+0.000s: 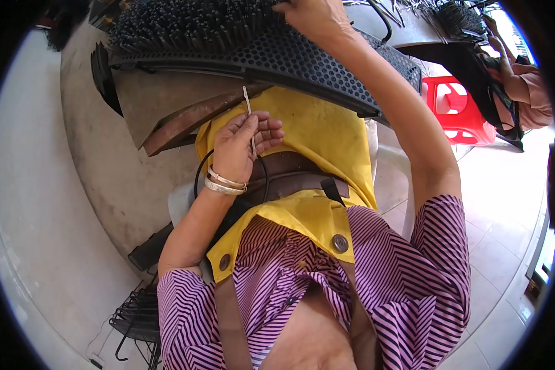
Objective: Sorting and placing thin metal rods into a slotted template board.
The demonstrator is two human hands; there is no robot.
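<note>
Pinching between thumb and fingers, the left hand grasps a thin pale strip, held upright just under the edge of the black perforated rubber mat studded with dark bristles. The right hand is laid on the mat's top; whether it is clenched cannot be told. A red plastic stool is seen well apart at right.

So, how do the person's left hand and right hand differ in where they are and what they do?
The left hand is low, under the black perforated mat, near the yellow apron; the right hand is raised on top of the mat among its bristles. The left hand pinches a thin white strip running up to the mat; what the right hand grips is not visible. Only the left wrist wears bracelets. Both are bare.
</note>
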